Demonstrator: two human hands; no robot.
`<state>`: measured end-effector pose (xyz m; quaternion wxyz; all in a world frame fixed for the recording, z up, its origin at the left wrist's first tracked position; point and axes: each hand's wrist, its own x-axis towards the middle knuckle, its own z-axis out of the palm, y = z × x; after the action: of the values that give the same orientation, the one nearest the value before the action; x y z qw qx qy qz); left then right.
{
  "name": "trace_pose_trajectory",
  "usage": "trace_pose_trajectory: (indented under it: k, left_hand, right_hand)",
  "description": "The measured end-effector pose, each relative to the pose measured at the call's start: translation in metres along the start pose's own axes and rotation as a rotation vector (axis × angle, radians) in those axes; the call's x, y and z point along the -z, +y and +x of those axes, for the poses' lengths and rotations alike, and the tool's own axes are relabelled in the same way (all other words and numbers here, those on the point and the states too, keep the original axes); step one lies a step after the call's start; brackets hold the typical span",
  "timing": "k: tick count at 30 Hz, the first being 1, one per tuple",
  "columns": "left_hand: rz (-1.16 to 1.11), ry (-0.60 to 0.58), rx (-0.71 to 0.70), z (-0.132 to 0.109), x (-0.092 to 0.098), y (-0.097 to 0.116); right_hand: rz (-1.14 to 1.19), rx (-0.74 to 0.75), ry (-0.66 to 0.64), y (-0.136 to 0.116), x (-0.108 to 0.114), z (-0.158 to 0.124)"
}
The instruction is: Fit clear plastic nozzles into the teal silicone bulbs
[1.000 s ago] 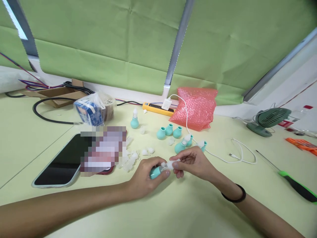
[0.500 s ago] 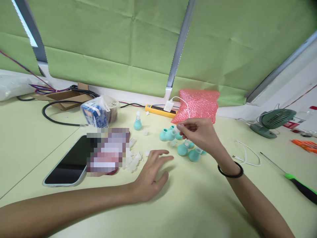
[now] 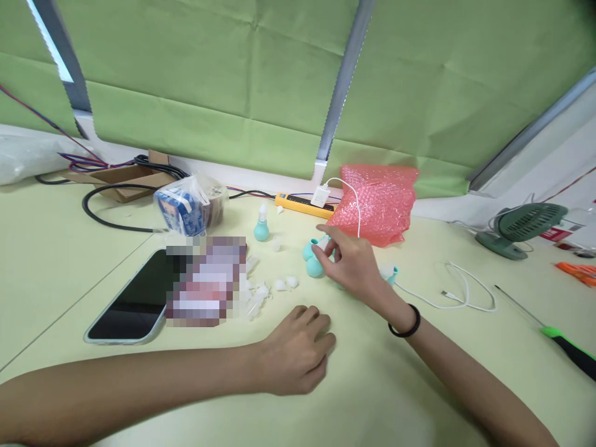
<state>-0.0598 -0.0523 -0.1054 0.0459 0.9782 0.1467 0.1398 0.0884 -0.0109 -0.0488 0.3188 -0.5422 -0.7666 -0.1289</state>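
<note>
My right hand [image 3: 347, 256], with a dark band at the wrist, hovers over a group of teal squeeze bulbs [image 3: 315, 267]. Its index finger sticks out, apart from the thumb. A clear nozzle [image 3: 321, 244] stands at one bulb by the thumb tip, partly hidden by the hand. My left hand [image 3: 300, 351] rests on the table with its fingers curled in and nothing visible in them. Two small translucent caps [image 3: 286, 284] lie beyond it. A teal bulb with a clear nozzle [image 3: 261, 228] stands upright farther back. Another bulb [image 3: 391, 274] shows behind my right wrist.
Left of my hands are translucent plastic pieces [image 3: 256, 299] and a phone [image 3: 128, 304] beside a blurred-out device [image 3: 205, 285]. Pink bubble wrap [image 3: 379, 205] and a yellow power strip [image 3: 302, 207] lie behind. On the right are a white cable [image 3: 465, 292], a green fan [image 3: 526, 223] and a screwdriver [image 3: 559, 338].
My right hand has come left and lower over the bulbs, and its pinch on the nozzle has opened. My left hand has curled its spread fingers and drawn slightly nearer. A cap lies farther left.
</note>
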Motion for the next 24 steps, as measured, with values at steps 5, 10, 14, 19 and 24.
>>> trace_pose_trajectory:
  k: [5,10,14,19,24]
  left_hand:
    - [0.047,-0.03,-0.032,-0.002,-0.003,0.0]
    - [0.119,0.0,-0.093,-0.005,-0.007,0.0]
    - [0.125,0.072,-0.193,-0.006,-0.008,0.0]
    - [0.134,0.128,-0.219,-0.006,-0.01,0.0]
    - [0.145,0.137,-0.221,-0.007,-0.01,0.0]
  right_hand:
    - [0.129,0.457,-0.213,-0.031,-0.016,-0.015]
    - [0.27,0.48,-0.562,-0.031,-0.024,-0.017]
    - [0.354,0.43,-0.577,-0.023,-0.041,-0.022]
    - [0.462,0.284,-0.373,-0.021,-0.063,-0.031]
    - [0.542,0.231,-0.303,-0.02,-0.067,-0.034]
